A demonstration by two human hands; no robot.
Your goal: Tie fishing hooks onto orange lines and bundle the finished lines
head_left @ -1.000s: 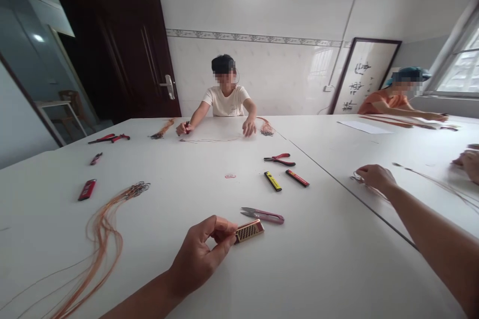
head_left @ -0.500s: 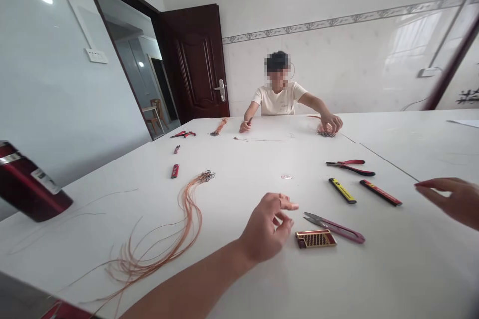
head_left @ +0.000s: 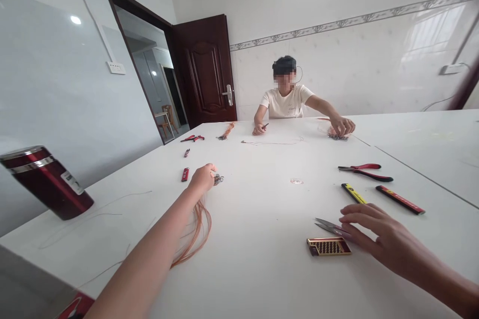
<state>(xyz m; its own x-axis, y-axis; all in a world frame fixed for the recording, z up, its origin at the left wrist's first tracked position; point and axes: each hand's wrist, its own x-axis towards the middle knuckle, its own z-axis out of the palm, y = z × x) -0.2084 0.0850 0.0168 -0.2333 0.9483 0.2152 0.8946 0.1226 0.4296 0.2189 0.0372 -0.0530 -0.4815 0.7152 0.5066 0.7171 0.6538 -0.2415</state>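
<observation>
My left hand (head_left: pixel 202 178) reaches across to a bundle of small dark metal hooks (head_left: pixel 218 179) on orange lines (head_left: pixel 204 232). Its fingers bend over the hook end, but the back of the hand hides most of them, so a grip cannot be made out. Below it, my forearm covers much of the lines. Over the handles of the thread snips (head_left: pixel 329 227) lies my right hand (head_left: pixel 377 232), fingers stretched out and apart. The blades point left, uncovered. Just in front of the snips rests a gold-edged patterned lighter (head_left: pixel 329 246).
Red-handled pliers (head_left: pixel 364 170), a yellow lighter-shaped stick (head_left: pixel 353 193) and a red one (head_left: pixel 400 200) lie at right. A red lighter (head_left: pixel 185 174) and dark red flask (head_left: pixel 48 179) are left. Opposite, a person (head_left: pixel 286 99) handles another hook bundle (head_left: pixel 339 133).
My left hand has moved left and away from me, from beside the lighter to the hook bundle. My right hand has come in from the right onto the snips. The view has shifted left.
</observation>
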